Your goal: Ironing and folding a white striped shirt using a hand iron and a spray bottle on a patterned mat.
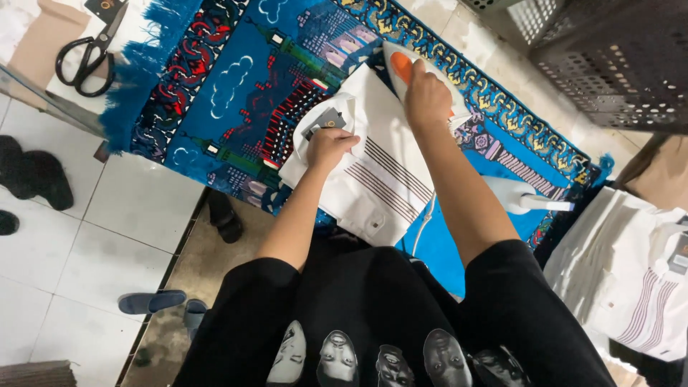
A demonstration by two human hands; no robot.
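A folded white shirt [380, 179] with dark stripes lies in the middle of the frame on a blue patterned rug [236, 93] that pads the counter. The right hand [428, 97] is closed round the handle of a white and orange iron [408, 68], which rests on the shirt's upper edge near the collar. The left hand [328, 147] presses the collar area flat, fingers curled down onto the cloth beside a dark tag [324, 120]; it grips nothing that I can make out.

By the look of it, the pressing of the collar end is in hand. A further stroke would need the left hand kept out of the iron's path and the cloth held taut.

At the right of the frame lies a stack of similar white shirts [631, 279]; black scissors [89, 54] sit at the upper left, and a dark perforated basket [609, 57] at the upper right. Sandals [154, 302] stand on the tiled floor [86, 236] at the lower left.
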